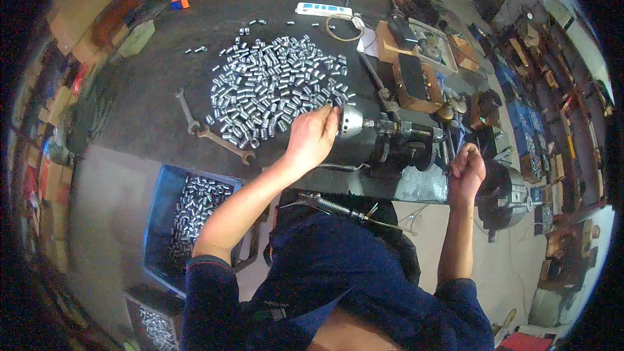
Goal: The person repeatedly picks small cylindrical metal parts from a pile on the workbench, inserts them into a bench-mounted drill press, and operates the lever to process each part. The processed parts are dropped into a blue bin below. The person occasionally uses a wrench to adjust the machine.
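My left hand is closed in a pinch at the face of a silver chuck on a small bench machine. What its fingertips hold, if anything, is hidden. A large heap of short shiny metal cylinders spreads over the dark workbench, just beyond that hand. To the right of the machine, my right hand is curled closed near the bench's front edge; I cannot make out what is in it. Two open-end wrenches, one silver and one brownish, lie left of the chuck.
A blue bin of metal cylinders stands below the bench at left. At the back are a white power strip and an orange-blue object. Wooden boxes crowd the right side. A motor-like unit stands beside my right hand.
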`<state>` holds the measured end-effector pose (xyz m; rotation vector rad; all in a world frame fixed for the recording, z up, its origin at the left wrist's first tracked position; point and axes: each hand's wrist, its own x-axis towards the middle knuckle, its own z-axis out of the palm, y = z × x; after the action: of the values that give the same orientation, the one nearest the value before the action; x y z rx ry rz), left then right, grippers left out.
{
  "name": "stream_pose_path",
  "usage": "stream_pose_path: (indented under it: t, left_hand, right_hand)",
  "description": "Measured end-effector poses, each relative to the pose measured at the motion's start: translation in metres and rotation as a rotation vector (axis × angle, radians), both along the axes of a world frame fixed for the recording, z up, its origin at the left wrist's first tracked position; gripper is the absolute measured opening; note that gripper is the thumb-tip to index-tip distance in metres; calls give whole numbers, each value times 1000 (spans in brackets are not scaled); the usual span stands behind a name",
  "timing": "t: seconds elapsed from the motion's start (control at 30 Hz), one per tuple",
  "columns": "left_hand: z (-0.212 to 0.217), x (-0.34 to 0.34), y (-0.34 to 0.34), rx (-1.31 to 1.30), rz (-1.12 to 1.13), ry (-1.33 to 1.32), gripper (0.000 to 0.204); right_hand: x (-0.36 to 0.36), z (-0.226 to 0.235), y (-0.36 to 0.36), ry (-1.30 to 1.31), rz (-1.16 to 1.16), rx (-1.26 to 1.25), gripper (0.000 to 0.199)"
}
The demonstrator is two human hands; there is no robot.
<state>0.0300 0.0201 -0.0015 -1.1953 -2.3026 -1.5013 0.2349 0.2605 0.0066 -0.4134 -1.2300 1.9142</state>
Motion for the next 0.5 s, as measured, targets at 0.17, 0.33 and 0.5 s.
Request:
stream_pose_path:
  t: [0.17, 0.33, 0.5]
  left_hand:
    - [2, 0, 5, 7, 23, 5, 27]
    - [5, 4, 4, -3, 49, -27, 27]
    - [2, 4, -1, 25, 6, -128, 27]
  right_hand:
    - [-13, 16, 4, 16, -33, 50, 19]
    - [-9, 13, 1, -27, -40, 47, 21]
    - [10, -33, -6, -70, -109, -30, 19]
